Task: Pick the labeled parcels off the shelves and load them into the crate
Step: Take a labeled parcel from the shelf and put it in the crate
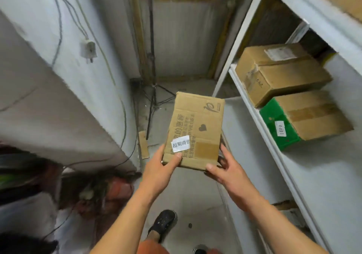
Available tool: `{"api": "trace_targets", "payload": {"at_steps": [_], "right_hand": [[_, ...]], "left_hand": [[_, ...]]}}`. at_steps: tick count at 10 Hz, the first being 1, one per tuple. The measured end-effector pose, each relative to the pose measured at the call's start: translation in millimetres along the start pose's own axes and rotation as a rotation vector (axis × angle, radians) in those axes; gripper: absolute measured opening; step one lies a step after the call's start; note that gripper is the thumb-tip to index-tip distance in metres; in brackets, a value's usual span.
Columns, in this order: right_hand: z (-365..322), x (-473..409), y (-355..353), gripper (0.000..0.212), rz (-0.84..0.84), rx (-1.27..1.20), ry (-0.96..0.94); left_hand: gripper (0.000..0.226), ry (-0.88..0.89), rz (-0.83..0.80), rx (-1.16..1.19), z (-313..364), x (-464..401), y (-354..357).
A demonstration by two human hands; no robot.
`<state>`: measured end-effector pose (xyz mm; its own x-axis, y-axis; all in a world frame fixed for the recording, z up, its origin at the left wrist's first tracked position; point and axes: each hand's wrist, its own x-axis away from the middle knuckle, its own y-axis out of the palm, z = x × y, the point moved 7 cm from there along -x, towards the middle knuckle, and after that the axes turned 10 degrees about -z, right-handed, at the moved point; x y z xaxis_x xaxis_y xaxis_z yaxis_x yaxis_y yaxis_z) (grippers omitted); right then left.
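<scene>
A pale wall (58, 89) with loose cables and a hanging plug (89, 50) closes the left side. Beside it, a black tripod (151, 89) stands on the floor at the far end of the narrow aisle. The left hand (163, 166) and right hand (225, 170) grasp the near corners of a labeled cardboard parcel (195, 130), held in the air above the open aisle floor. On the right, the white shelf (260, 120) edge runs close alongside, carrying a brown box (282, 73) and, just beside it, a green-sided box (305, 116).
</scene>
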<state>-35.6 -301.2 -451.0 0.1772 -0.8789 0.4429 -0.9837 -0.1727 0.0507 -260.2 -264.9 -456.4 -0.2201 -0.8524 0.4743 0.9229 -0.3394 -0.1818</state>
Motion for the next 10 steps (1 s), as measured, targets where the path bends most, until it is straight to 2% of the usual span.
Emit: {"api": "trace_targets", "payload": {"at_steps": [1,3,4,6,7,8,9,10], "right_hand": [[-23,13,28,0.085,-0.192,0.078,-0.063],[-31,66,111,0.089,-0.540,0.218,-0.109],[-16,101,173,0.086,-0.744,0.265,-0.092],[12,178,308,0.098,-1.134,0.421,-0.041],[27,218,371,0.100,-1.300,0.489,-0.031],[44,264,427,0.110,-1.419,0.598,-0.035],[66,306,474,0.117,-1.511,0.682,-0.052],[85,352,513,0.108,-1.614,0.732,0.020]], "left_hand": [[0.036,-0.004,0.155,0.040,0,62,-18],[0.022,-0.101,0.480,0.126,-39,221,-28],[0.019,-0.177,0.643,0.202,-76,307,-29],[0.025,-0.273,0.987,0.406,-146,471,-15],[0.035,-0.283,1.139,0.471,-177,540,-5],[0.035,-0.330,1.263,0.490,-204,600,-1],[0.046,-0.291,1.339,0.580,-237,660,25],[0.039,-0.512,1.544,0.544,-269,710,-31]]}}
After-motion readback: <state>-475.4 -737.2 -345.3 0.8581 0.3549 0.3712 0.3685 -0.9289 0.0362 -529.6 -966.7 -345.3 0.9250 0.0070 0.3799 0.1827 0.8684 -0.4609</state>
